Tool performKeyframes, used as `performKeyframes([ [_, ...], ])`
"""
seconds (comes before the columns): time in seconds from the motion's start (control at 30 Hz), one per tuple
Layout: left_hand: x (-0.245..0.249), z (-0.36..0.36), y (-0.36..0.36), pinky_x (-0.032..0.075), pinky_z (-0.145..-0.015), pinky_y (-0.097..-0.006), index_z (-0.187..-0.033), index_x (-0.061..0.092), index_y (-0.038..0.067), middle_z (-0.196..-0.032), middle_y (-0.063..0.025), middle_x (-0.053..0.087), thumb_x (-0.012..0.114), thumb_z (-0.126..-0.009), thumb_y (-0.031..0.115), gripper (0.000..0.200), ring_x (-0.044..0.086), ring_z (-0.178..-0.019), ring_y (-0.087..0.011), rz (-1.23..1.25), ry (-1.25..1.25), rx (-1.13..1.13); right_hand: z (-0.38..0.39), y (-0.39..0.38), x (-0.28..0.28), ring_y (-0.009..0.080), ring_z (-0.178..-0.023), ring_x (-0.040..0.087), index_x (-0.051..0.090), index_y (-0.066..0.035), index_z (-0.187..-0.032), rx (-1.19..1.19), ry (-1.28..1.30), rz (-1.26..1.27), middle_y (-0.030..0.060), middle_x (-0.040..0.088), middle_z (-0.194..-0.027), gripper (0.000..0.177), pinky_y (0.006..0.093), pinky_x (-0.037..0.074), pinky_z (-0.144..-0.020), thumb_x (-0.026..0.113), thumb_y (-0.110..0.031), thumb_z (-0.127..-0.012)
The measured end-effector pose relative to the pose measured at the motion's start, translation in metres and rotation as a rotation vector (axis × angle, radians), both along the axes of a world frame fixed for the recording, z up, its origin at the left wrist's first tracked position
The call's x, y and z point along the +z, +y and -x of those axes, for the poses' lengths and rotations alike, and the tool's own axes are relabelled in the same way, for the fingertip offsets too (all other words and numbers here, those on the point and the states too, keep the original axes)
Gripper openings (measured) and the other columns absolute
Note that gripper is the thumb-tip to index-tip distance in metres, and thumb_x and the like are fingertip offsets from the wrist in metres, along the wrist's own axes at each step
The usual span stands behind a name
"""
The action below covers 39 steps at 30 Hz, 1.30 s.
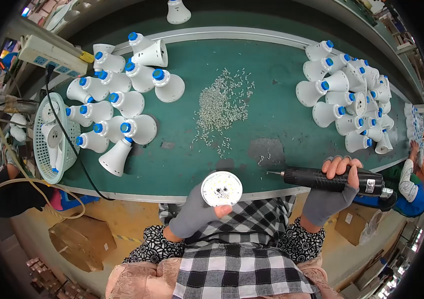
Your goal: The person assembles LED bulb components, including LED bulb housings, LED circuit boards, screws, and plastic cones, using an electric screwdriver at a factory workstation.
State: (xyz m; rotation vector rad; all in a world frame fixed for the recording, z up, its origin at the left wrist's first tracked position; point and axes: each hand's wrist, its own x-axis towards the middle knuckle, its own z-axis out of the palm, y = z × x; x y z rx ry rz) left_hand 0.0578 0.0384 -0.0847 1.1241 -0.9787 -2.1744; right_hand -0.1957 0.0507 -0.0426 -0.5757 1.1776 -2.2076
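Observation:
My left hand [197, 213], in a grey fingerless glove, grips a white bulb housing [236, 184] whose round face with a small circuit board points up at me. In my right hand [335, 192], gloved the same way, lies a black electric screwdriver [317, 178], its thin bit pointing left toward the housing but apart from it. A heap of small silvery screws [219, 104] is spread over the green table [272, 65] ahead of both hands. A few loose screws lie near the bit.
White bulb housings with blue caps stand and lie at the left [127, 102] and the right [329, 112]. A pale green basket [42, 144] holds several more. A black cable [60, 124] hangs from a power strip [52, 55]. At far right, a co-worker's arm [411, 159] reaches over the table.

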Motion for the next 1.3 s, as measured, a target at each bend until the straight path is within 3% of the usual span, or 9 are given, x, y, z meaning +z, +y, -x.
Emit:
performKeyframes([
  [0.13,-0.007,0.002,-0.003,0.048,-0.081,-0.0290,-0.121,0.053,0.000,-0.100,-0.0082,0.064,0.076,-0.070,0.048,0.073,0.060,-0.093,-0.0161,-0.034,-0.004,0.017,0.003,0.005,-0.007,0.0137,-0.064,0.046,0.047,-0.009,-0.101,-0.018,-0.014,-0.018,0.0024,0.047,-0.076,0.013,0.0310,0.039,-0.067,0.051,-0.018,-0.093],
  [0.33,0.002,0.005,-0.007,0.048,-0.083,-0.0300,-0.123,0.051,-0.001,-0.101,-0.0081,0.064,0.077,-0.070,0.046,0.075,0.061,-0.093,-0.0160,-0.060,0.024,0.035,0.005,0.006,-0.014,0.0134,-0.064,0.046,0.048,-0.009,-0.099,-0.051,-0.045,-0.043,0.0022,0.047,-0.076,0.012,0.0306,0.039,-0.067,0.052,-0.018,-0.093],
  [0.43,0.000,0.001,-0.004,0.046,-0.091,-0.0314,-0.125,0.051,0.000,-0.112,-0.0099,0.061,0.081,-0.066,0.038,0.076,0.059,-0.103,-0.0172,-0.036,0.021,-0.019,0.008,0.010,-0.009,0.0130,-0.065,0.045,0.049,-0.008,-0.099,-0.032,-0.083,-0.016,0.0017,0.044,-0.075,0.012,0.0302,0.038,-0.067,0.052,-0.018,-0.093],
  [0.53,0.007,0.006,-0.017,0.040,-0.101,-0.0306,-0.135,0.046,0.004,-0.124,-0.0050,0.055,0.081,-0.067,0.021,0.078,0.052,-0.116,-0.0155,0.169,0.057,-0.273,0.013,0.013,0.000,0.0122,-0.066,0.042,0.049,-0.007,-0.100,-0.024,-0.161,0.022,0.0010,0.039,-0.075,0.015,0.0294,0.038,-0.068,0.051,-0.020,-0.094],
  [0.67,0.013,0.021,-0.014,0.036,-0.105,-0.0347,-0.126,0.051,0.001,-0.146,-0.0126,0.036,0.084,-0.060,0.034,0.081,0.046,-0.125,-0.0210,0.021,0.198,-0.329,0.021,0.019,0.005,0.0118,-0.064,0.041,0.048,-0.006,-0.100,0.012,-0.301,0.097,0.0007,0.037,-0.074,0.016,0.0292,0.039,-0.067,0.051,-0.020,-0.094],
  [0.87,0.017,0.029,-0.013,0.033,-0.107,-0.0369,-0.127,0.051,0.002,-0.145,-0.0132,0.037,0.085,-0.060,0.033,0.081,0.040,-0.131,-0.0228,0.205,0.225,-0.430,0.021,0.022,0.006,0.0113,-0.061,0.041,0.047,-0.005,-0.099,0.035,-0.393,0.105,0.0005,0.037,-0.073,0.015,0.0284,0.040,-0.063,0.052,-0.019,-0.094],
  [0.97,0.020,0.031,-0.012,0.036,-0.106,-0.0356,-0.125,0.053,0.002,-0.139,-0.0098,0.042,0.082,-0.065,0.027,0.072,0.044,-0.127,-0.0216,0.245,0.226,-0.413,0.019,0.022,0.006,0.0112,-0.061,0.041,0.047,-0.005,-0.098,0.044,-0.401,0.099,0.0004,0.037,-0.073,0.015,0.0280,0.040,-0.063,0.052,-0.019,-0.094],
  [1.17,0.019,0.029,-0.009,0.035,-0.107,-0.0378,-0.124,0.055,0.006,-0.134,-0.0110,0.047,0.086,-0.061,0.033,0.075,0.043,-0.129,-0.0261,0.488,0.017,-0.455,0.017,0.022,0.007,0.0117,-0.062,0.042,0.047,-0.005,-0.099,0.068,-0.415,0.129,0.0011,0.039,-0.074,0.014,0.0281,0.040,-0.063,0.051,-0.018,-0.094],
  [1.3,0.024,0.031,-0.006,0.040,-0.102,-0.0370,-0.125,0.056,0.009,-0.131,-0.0107,0.048,0.087,-0.061,0.034,0.075,0.048,-0.123,-0.0261,0.608,-0.133,-0.441,0.017,0.023,0.009,0.0121,-0.062,0.043,0.047,-0.005,-0.101,0.079,-0.392,0.165,0.0016,0.040,-0.075,0.015,0.0289,0.040,-0.064,0.051,-0.018,-0.095],
])
